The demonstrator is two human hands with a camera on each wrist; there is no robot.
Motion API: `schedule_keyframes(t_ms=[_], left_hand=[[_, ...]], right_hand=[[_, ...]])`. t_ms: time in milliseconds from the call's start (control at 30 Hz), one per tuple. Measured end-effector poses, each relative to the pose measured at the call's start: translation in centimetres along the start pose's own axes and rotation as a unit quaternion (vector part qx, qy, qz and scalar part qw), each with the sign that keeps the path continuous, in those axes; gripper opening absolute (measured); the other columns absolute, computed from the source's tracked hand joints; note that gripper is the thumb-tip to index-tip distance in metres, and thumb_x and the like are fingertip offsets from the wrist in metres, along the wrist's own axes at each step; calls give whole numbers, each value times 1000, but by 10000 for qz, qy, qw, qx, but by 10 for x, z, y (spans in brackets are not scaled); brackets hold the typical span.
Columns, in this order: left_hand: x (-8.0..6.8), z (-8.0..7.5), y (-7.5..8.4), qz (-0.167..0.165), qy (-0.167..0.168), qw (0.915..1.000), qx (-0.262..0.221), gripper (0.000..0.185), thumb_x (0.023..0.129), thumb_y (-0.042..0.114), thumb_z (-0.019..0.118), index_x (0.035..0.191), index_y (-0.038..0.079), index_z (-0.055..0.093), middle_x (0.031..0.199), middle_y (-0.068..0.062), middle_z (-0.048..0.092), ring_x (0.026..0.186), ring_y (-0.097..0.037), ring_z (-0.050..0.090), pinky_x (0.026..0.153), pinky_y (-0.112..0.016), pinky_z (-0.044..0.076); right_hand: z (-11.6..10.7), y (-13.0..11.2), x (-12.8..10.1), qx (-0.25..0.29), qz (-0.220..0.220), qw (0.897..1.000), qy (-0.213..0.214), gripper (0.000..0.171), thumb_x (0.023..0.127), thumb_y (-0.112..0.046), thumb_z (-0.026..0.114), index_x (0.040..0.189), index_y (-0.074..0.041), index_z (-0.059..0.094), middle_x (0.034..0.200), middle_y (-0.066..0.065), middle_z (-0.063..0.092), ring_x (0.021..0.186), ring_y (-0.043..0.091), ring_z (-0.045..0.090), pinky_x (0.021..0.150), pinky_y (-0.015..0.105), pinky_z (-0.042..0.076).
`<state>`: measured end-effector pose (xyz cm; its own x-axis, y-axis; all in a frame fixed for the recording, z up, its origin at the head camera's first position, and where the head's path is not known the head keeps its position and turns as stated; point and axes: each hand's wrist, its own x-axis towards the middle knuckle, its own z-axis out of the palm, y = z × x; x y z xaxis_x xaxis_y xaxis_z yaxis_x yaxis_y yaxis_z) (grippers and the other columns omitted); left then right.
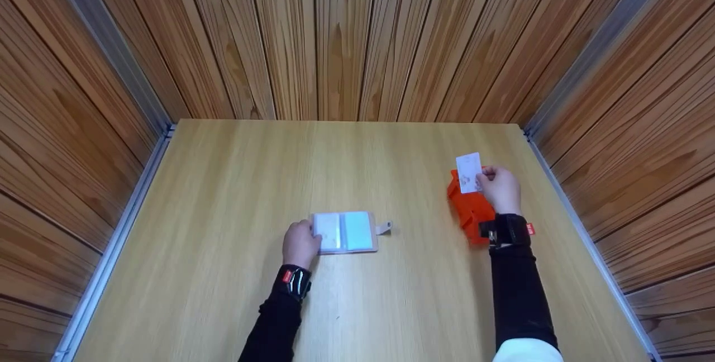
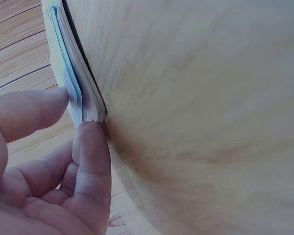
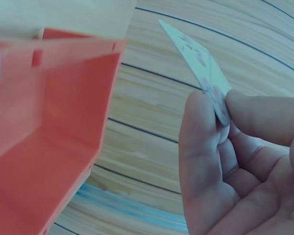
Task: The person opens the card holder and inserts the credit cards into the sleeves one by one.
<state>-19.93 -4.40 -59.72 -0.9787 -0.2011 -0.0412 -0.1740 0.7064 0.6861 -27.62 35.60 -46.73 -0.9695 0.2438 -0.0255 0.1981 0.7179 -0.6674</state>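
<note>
Wood-panelled booth, light wooden table (image 1: pixel 391 295). Open pale-blue card-holder wallet (image 1: pixel 345 232) lies flat mid-table, long axis left-right; left hand (image 1: pixel 300 244) pinches its left edge. Right of the wallet, right hand (image 1: pixel 501 187) pinches a white card (image 1: pixel 468 172), grip narrow, above an orange plastic box (image 1: pixel 468 212).

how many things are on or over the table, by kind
card holder: 1, open, under the left hand
orange box: 1
white card: 1, pinched in the right hand
total: 3
</note>
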Motion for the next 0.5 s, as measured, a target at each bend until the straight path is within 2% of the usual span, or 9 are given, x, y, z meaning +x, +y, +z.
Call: schedule_keyframes(t_ms=[100,233,500], left_hand=[[0,0,0,63,50,10000,-19,25,82,5,75,103,-8,68,88,-15,63,87,-32,61,78,-45,49],[0,0,0,-30,-22,10000,-37,25,83,5,74,104,-8,68,90,-15,63,87,-31,61,79,-44,49],[1,1,-1,-103,-117,9999,-44,28,85,6,74,109,-8,67,94,-15,63,90,-31,61,81,-44,49]], right_hand=[[7,-4,-1,53,-113,9999,-4,30,100,-14,54,118,8,58,109,24,60,95,33,57,80,37,49],[17,-8,-2,64,-255,9997,-13,29,99,-13,55,117,9,59,109,25,61,96,34,58,84,40,50],[37,-14,-6,311,-195,9991,-223,24,99,-11,56,115,6,59,106,21,60,93,30,57,76,30,50]])
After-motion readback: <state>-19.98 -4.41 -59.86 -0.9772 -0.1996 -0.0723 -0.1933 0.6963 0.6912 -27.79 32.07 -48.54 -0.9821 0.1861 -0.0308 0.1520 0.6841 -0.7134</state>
